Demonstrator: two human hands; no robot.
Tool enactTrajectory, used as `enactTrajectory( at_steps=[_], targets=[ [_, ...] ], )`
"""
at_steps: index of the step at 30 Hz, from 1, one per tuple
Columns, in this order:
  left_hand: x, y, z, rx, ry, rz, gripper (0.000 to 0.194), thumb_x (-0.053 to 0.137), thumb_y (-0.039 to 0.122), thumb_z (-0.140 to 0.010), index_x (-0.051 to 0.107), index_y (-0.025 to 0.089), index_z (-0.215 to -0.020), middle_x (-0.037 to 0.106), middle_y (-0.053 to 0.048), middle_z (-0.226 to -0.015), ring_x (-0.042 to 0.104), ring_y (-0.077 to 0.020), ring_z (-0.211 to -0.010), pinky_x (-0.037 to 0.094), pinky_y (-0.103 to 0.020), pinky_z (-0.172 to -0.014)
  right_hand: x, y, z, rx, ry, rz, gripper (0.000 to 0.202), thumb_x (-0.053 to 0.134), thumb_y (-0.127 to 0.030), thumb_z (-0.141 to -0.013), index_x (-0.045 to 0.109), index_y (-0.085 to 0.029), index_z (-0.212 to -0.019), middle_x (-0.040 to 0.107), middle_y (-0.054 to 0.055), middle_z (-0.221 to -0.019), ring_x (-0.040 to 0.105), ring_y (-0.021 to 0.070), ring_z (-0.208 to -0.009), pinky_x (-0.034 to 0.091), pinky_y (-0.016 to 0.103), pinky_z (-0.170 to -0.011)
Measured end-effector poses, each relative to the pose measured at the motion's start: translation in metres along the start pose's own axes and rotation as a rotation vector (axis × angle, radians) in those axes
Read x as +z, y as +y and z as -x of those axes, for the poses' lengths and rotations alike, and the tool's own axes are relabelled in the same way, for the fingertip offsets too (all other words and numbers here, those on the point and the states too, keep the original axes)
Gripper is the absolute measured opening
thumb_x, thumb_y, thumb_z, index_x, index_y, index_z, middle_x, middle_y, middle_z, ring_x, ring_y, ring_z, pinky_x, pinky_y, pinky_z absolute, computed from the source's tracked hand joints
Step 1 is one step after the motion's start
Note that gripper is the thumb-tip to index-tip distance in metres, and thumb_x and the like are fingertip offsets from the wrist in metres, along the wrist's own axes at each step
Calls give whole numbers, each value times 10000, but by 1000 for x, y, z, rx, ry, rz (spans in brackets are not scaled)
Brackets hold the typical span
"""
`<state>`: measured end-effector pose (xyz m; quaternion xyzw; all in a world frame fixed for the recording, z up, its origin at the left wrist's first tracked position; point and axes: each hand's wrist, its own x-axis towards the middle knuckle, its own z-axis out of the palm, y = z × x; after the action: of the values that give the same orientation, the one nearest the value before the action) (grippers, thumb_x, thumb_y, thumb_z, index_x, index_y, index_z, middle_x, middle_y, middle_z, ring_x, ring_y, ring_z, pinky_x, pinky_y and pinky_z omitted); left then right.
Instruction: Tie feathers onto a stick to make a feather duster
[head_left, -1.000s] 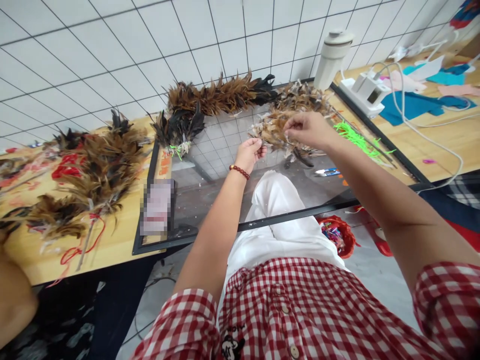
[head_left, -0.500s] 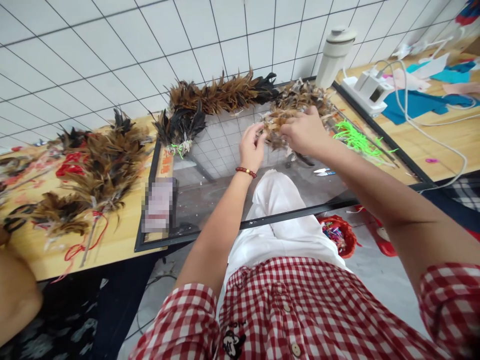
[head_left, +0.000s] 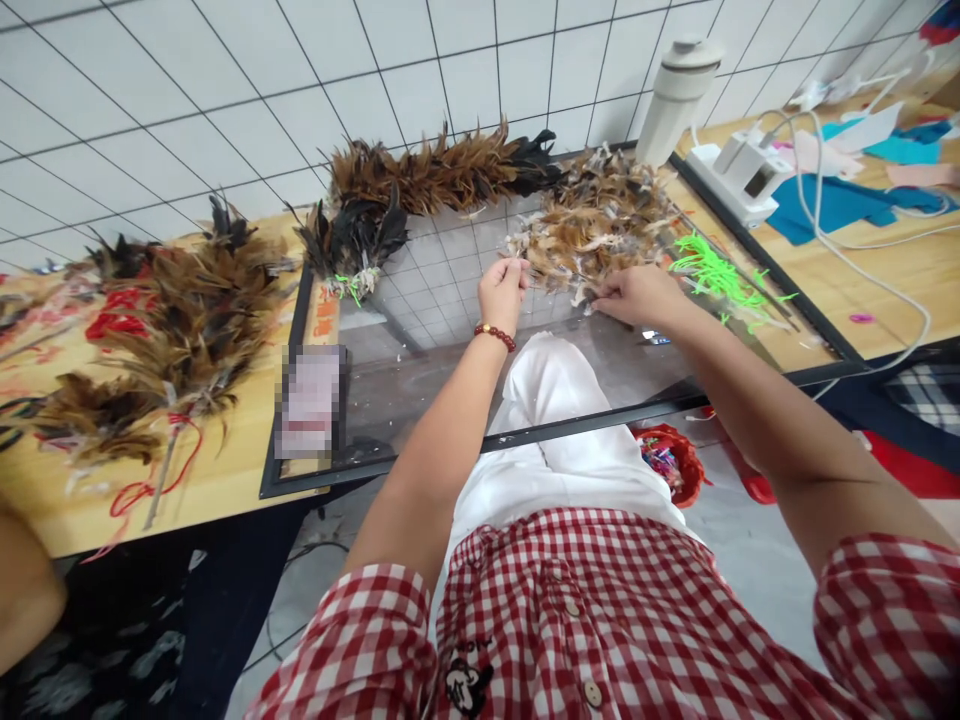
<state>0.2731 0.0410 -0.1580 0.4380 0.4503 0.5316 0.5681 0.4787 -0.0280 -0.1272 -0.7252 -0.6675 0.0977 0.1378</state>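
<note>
A loose pile of brown and pale feathers (head_left: pixel 592 225) lies on the glass-topped board (head_left: pixel 427 385). At its left front edge my left hand (head_left: pixel 502 295) is closed in a pinch, fingertips together; what lies between them is too small to make out. My right hand (head_left: pixel 643 295) is at the pile's front right edge, with thumb and fingers pinched on a feather. Just below that hand lie small thread snips (head_left: pixel 656 338), partly covered. Bright green strands (head_left: pixel 709 268) are to the right of the pile.
A long brown feather bundle (head_left: pixel 427 175) and a dark bunch (head_left: pixel 360 235) line the board's back and left. A phone (head_left: pixel 311 400) lies front left. More feather bundles (head_left: pixel 195 310) are further left. A bottle (head_left: pixel 679 100) and power strip (head_left: pixel 739 180) stand at right.
My right hand has come down and toward me from over the feather pile to its front edge. My left hand's fingers have closed into a pinch. The pile is now more exposed.
</note>
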Motion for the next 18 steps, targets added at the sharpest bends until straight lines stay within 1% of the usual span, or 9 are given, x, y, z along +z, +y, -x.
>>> enactTrajectory(
  at_steps=[2, 4, 6, 8, 11, 14, 16, 18],
  targets=[
    [1, -1, 2, -42, -7, 16, 247, 691, 397, -909, 687, 180, -792, 586, 23, -617, 456, -45, -484, 317, -172, -447, 4, -7, 3, -33, 34, -197, 253, 727, -418, -784, 667, -187, -702, 627, 37, -676, 578, 190, -693, 404, 324, -676],
    [2, -2, 4, -67, -32, 50, 213, 716, 390, -886, 721, 183, -840, 678, -5, -746, 525, -50, -554, 357, -172, -481, 7, -23, 3, -76, 96, -415, 255, 682, -417, -807, 651, -179, -720, 589, 9, -645, 511, 144, -628, 376, 294, -635],
    [2, -3, 4, -73, -59, 87, 154, 718, 338, -882, 747, 187, -871, 738, -25, -896, 589, -59, -655, 398, -171, -534, 11, -41, 2, -109, 152, -574, 260, 650, -410, -821, 621, -175, -714, 561, -3, -638, 474, 123, -615, 363, 277, -625],
    [1, -3, 3, -73, -79, 99, 124, 716, 305, -878, 764, 192, -888, 757, -27, -956, 624, -69, -737, 419, -162, -574, 17, -56, -1, -131, 176, -640, 256, 636, -391, -821, 589, -175, -692, 556, -2, -647, 465, 119, -619, 365, 270, -630],
    [-2, -6, 1, -73, -108, 82, 128, 741, 311, -858, 779, 195, -894, 755, -22, -897, 636, -73, -752, 439, -158, -601, 26, -66, -6, -140, 181, -608, 237, 617, -368, -823, 585, -176, -687, 570, 8, -655, 472, 127, -628, 366, 269, -633],
    [-1, -11, 0, -44, -153, 38, 116, 779, 311, -828, 787, 199, -857, 754, -24, -878, 653, -94, -750, 486, -197, -638, 31, -66, -7, -139, 183, -505, 218, 588, -346, -831, 622, -172, -705, 595, 21, -661, 486, 142, -631, 365, 276, -632],
    [1, -14, -1, 14, -162, -12, 92, 803, 288, -807, 784, 198, -813, 759, -35, -916, 682, -123, -820, 526, -236, -709, 34, -65, -6, -145, 184, -433, 217, 566, -325, -839, 652, -167, -719, 626, 34, -683, 514, 155, -646, 375, 283, -642],
    [2, -14, -4, 106, -132, -49, 83, 814, 252, -795, 769, 190, -762, 759, -50, -973, 697, -148, -952, 548, -270, -833, 35, -66, -5, -158, 185, -363, 203, 561, -303, -836, 684, -167, -747, 662, 44, -722, 562, 173, -684, 392, 287, -664]
  ],
)
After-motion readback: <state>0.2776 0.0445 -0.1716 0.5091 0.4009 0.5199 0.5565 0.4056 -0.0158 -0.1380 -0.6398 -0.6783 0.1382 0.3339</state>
